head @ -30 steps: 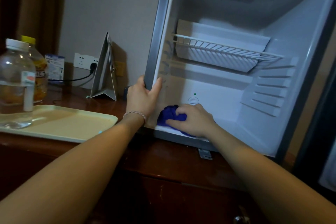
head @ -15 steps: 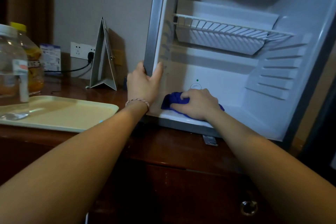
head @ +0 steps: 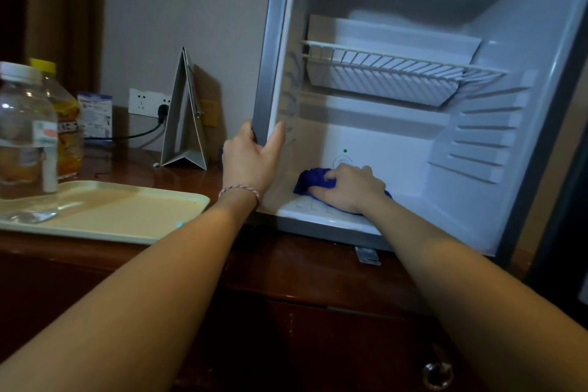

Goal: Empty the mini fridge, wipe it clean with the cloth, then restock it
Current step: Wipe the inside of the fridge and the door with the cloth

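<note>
Looks like we're in the wiping step: the fridge (head: 413, 137) is emptied out and nothing's been put back yet, so I'd call it roughly the middle of the job. Nearest the camera, in front of the fridge, there's the dark wood surface (head: 302, 267) it sits on. At the fridge's front left edge the left hand (head: 251, 165) is wrapped around the frame, thumb inside and fingers outside, apparently bracing it. Just inside the fridge, on the floor near the front left corner, the right hand (head: 350, 189) has its fingers curled over a bunched blue cloth (head: 313, 180) and is pressing it down. Next move, I'd guess, is sweeping the cloth along the rest of the floor toward the right wall and back corner, then the walls and the wire shelf (head: 397, 64) above, keeping pressure on while the other hand steadies the box. Left of the fridge, the tray (head: 127, 216) holds a clear bottle (head: 25, 140) with an orange-filled bottle (head: 65, 124) behind it; those are probably what gets restocked. Further back left of the fridge stand a folded card (head: 184, 118) and a wall socket (head: 149, 103) with a plug in it. Hard to tell: most of the cloth is under the hand, the fridge top and right side are cut off, the door isn't clearly in view, and I can't see whether the floor is clean yet.
</note>
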A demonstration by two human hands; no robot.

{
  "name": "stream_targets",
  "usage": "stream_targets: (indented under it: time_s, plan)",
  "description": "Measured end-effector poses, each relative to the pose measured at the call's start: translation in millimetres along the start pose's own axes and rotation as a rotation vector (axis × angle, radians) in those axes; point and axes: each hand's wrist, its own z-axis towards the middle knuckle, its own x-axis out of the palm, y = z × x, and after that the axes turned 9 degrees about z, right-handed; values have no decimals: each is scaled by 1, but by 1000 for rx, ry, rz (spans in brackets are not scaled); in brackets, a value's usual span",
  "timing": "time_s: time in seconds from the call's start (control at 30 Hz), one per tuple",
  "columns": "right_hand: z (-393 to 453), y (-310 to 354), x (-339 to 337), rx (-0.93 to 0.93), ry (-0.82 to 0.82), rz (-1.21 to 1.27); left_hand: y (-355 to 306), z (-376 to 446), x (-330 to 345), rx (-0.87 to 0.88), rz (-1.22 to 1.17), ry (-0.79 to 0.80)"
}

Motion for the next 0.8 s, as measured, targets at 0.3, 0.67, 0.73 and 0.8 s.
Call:
stream_targets:
  time_s: [0.3,0.67,0.73,0.8]
  plan:
    - [-78,-20,-29,-55,-20,-56,-2,2,-4,-22,14,60]
    - [-70,-68,-45,235,-86,-88,-4,2,-4,-35,-18,84]
    - [-60,-83,-45,288,-81,-108,-6,-2,-3,-24,-37,106]
    - [-46,-90,-41,295,-65,-124,-4,-3,-3,-22,-55,95]
